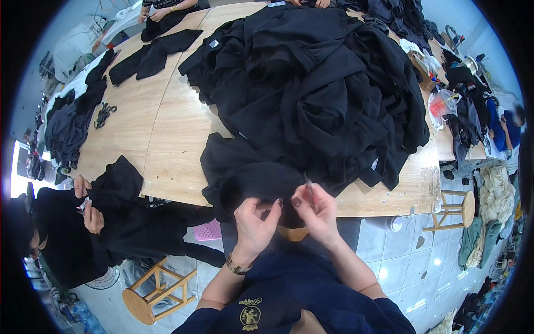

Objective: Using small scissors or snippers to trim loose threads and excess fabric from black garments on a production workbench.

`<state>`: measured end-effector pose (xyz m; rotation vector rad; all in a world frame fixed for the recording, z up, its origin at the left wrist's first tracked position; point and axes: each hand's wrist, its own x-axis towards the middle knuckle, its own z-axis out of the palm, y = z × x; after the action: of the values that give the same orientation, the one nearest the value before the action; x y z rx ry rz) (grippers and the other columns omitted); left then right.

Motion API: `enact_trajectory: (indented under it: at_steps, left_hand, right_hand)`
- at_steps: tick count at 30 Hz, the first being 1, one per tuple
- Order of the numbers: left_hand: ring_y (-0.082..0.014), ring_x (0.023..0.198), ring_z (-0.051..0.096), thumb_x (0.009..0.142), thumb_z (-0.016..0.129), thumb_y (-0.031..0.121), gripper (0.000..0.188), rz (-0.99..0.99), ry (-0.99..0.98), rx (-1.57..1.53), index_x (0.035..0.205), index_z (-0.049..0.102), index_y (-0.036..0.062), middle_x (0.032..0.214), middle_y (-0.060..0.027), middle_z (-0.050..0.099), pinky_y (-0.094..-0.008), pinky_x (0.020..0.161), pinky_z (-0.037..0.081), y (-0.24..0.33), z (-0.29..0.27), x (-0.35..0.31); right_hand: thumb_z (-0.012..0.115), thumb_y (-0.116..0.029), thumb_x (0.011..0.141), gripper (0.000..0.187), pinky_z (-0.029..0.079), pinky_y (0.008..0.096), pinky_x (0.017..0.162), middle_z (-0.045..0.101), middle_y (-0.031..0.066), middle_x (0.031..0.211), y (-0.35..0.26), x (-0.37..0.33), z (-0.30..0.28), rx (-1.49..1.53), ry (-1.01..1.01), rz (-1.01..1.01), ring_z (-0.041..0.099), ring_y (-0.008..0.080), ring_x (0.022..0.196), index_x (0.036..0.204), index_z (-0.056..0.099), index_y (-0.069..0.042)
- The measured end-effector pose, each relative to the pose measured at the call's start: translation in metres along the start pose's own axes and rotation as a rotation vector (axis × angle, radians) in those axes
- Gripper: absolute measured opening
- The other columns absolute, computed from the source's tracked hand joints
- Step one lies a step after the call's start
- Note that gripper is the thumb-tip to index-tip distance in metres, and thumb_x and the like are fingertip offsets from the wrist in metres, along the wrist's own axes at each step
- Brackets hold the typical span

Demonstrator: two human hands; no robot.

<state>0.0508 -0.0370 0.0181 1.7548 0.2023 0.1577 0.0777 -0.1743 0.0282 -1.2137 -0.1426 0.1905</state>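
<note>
A black garment (250, 181) lies bunched at the front edge of the table, in front of me. My left hand (256, 225) is closed, thumb and fingers pinching the near edge of that cloth. Beside it, my right hand (315, 214) grips what looks like small thread snips (307, 179), the thin tip pointing away from me over the fabric. Most of the tool is hidden by my fingers. Right behind my hands rises a large heap of black garments (311, 83), with small white labels showing here and there.
A wooden table (172, 128) carries the heap, with dark scissors (104, 114) and folded black pieces (153, 55) to the left. At left, a co-worker's hands (92, 214) handle black cloth. Wooden stools (147, 300) stand at both sides. Other people's hands show at the far edge.
</note>
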Motion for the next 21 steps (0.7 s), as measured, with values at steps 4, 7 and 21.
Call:
enact_trajectory:
  at_steps: [4,7,21]
  left_hand:
    - [-0.0154,0.083,0.064,0.082,0.06,-0.006,0.02,-0.066,-0.019,-0.432,0.101,0.056,-0.009,0.096,-0.0131,0.064,-0.0245,0.075,0.051,0.0,0.001,0.004]
    - [-0.0158,0.086,0.063,0.082,0.059,-0.006,0.023,-0.067,-0.039,-0.426,0.105,0.055,-0.0092,0.099,-0.0133,0.063,-0.0244,0.077,0.051,-0.002,0.001,0.003]
    - [-0.0166,0.088,0.062,0.086,0.055,-0.003,0.02,-0.207,-0.118,-0.919,0.106,0.054,-0.0018,0.097,-0.01,0.061,-0.0344,0.078,0.056,-0.001,-0.01,0.011]
  right_hand:
    - [0.055,-0.004,0.09,0.006,0.034,0.0144,0.058,0.053,-0.0039,0.079,0.016,0.003,-0.015,-0.159,0.097,-0.011,0.044,-0.0001,0.069,0.095,0.055,0.0]
    - [0.057,0.002,0.086,0.011,0.04,0.0154,0.065,0.057,-0.0007,0.084,0.02,0.002,-0.014,-0.319,0.075,-0.061,0.051,0.0014,0.077,0.098,0.056,0.002]
    - [0.064,-0.02,0.083,0.019,0.034,0.0237,0.054,0.05,0.0004,0.062,0.01,0.006,-0.031,-0.562,0.066,-0.219,0.046,0.0097,0.057,0.08,0.056,-0.004]
